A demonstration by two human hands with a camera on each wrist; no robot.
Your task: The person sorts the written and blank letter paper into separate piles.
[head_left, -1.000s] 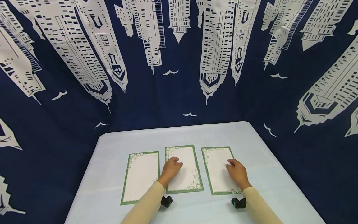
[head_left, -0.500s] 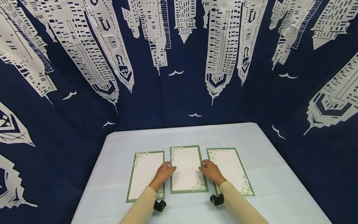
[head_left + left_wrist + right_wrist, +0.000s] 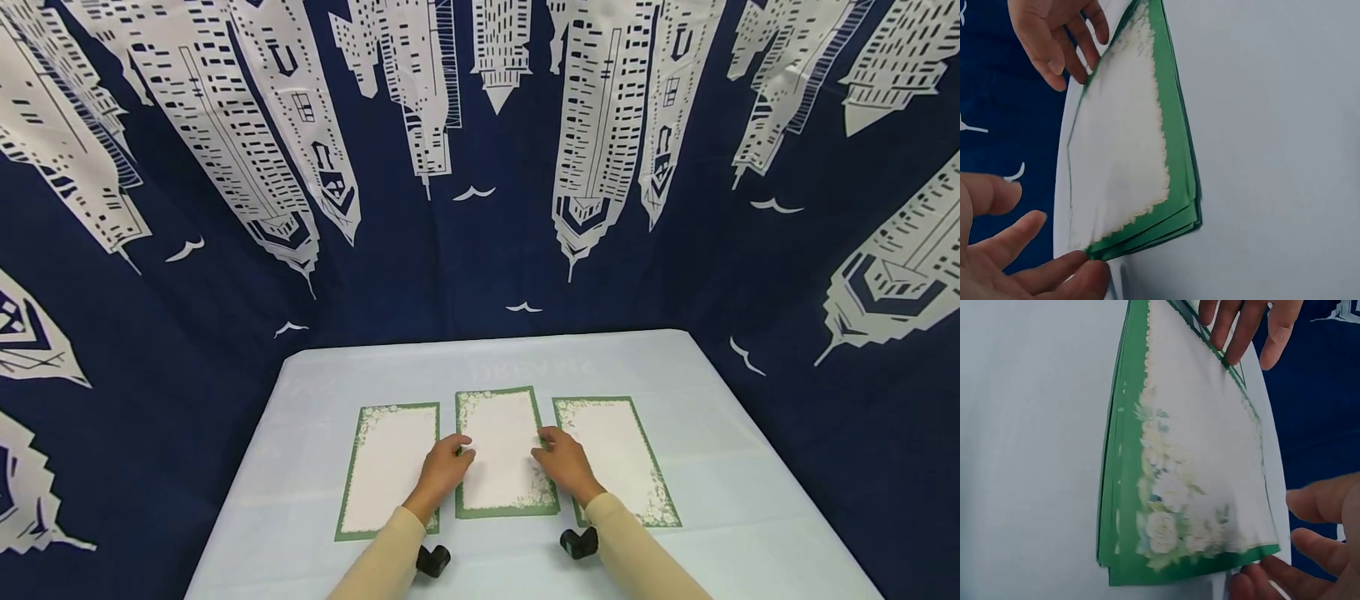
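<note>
A stack of paper sheets (image 3: 498, 450) with green floral borders lies in the middle of the white table. Several of its edges stick out unevenly at the near corner in the left wrist view. My left hand (image 3: 441, 471) is at the stack's left edge, its lower fingers touching that side, with thumb and index finger apart. On the opposite side, my right hand (image 3: 567, 461) has its lower fingers against the right edge, seen also in the right wrist view (image 3: 1310, 544). Neither hand curls round the paper.
Matching bordered paper lies on both sides: a left one (image 3: 390, 467) partly under my left forearm, and a right one (image 3: 618, 458) partly behind my right hand. Black wrist cameras (image 3: 433, 561) hang below the sleeves. A navy skyline-print cloth (image 3: 450, 283) rises behind the table (image 3: 720, 467).
My right hand has moved left from the right-hand paper to the middle stack's right edge. My left hand has drawn back from over the middle stack to its left edge.
</note>
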